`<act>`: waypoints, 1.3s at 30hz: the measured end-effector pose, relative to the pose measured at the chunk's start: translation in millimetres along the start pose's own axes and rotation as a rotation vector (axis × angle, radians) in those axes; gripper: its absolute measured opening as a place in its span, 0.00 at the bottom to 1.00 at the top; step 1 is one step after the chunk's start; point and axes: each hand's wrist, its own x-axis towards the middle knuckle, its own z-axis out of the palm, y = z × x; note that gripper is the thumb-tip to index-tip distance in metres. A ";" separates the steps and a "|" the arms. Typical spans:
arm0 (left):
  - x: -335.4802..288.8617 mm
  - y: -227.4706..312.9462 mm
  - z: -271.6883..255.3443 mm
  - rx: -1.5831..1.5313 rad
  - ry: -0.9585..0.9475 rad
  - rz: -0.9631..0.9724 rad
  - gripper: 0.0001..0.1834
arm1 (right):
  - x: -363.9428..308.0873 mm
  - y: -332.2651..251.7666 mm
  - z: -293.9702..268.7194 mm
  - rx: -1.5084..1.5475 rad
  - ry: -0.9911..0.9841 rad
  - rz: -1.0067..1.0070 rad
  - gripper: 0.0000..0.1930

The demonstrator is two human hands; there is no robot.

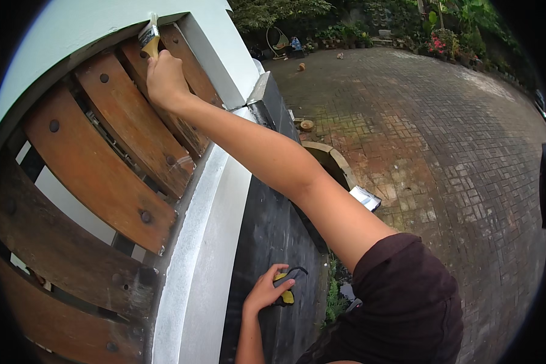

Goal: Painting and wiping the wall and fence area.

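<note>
My right hand [166,80] is closed round the handle of a paintbrush [150,40], its arm stretched up and across to the far left. The bristles, pale with paint, point up against the white wall edge [112,19] above the brown wooden slats [112,97]. Lower down, my left hand [264,291] is closed over a small yellow and dark grey object [287,295] with a black strap loop, possibly a tape measure. That object is at the black tiled ledge [258,242], partly covered by my fingers.
A white-painted sill [191,267] runs between the slats and the black ledge. Right of the ledge are a curved planter rim [330,156], a white tray-like item [365,198] and green ferns [333,297]. Brick paving [455,139] spreads toward potted plants and a hanging chair [277,41].
</note>
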 end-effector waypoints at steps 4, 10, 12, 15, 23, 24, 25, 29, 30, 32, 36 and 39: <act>2.3 -6.0 3.9 -0.026 0.005 0.005 0.26 | -6.9 -6.8 1.2 0.000 -0.011 -0.031 0.14; 1.8 -4.9 -1.0 -0.026 -0.023 -0.035 0.31 | -20.3 -22.4 -4.0 0.043 -0.050 -0.030 0.14; 2.0 -4.1 -2.4 -0.030 -0.025 -0.039 0.31 | -24.2 -25.8 -2.4 0.053 -0.052 -0.048 0.14; 1.5 -4.8 -2.6 -0.042 -0.020 -0.015 0.31 | -29.9 -32.1 0.4 0.049 -0.048 -0.086 0.14; -0.8 0.8 -1.7 -0.049 -0.003 -0.007 0.28 | -49.5 -58.0 -4.6 0.038 -0.140 -0.109 0.12; -0.3 -0.5 -1.1 -0.053 -0.018 -0.013 0.29 | -52.6 -61.2 -4.4 0.040 -0.142 -0.119 0.12; -0.1 -1.4 -1.0 -0.055 -0.034 -0.019 0.30 | -55.4 -64.4 -3.3 0.045 -0.135 -0.118 0.12; 1.5 -6.6 0.6 -0.039 -0.048 -0.037 0.30 | -66.7 -77.0 1.8 0.066 -0.072 -0.155 0.14; 2.3 -10.4 1.6 -0.044 -0.041 -0.010 0.31 | -69.4 -80.3 2.9 0.074 -0.071 -0.164 0.14; 5.2 -15.0 3.7 -0.050 -0.035 0.020 0.31 | -75.4 -88.0 1.9 0.079 -0.070 -0.174 0.14; 6.8 -13.1 5.0 -0.056 -0.016 0.004 0.28 | -88.4 -106.3 0.2 0.080 -0.104 -0.141 0.14; 5.2 -14.7 3.6 -0.054 -0.018 0.002 0.29 | -98.5 -120.5 3.1 0.107 -0.116 -0.143 0.13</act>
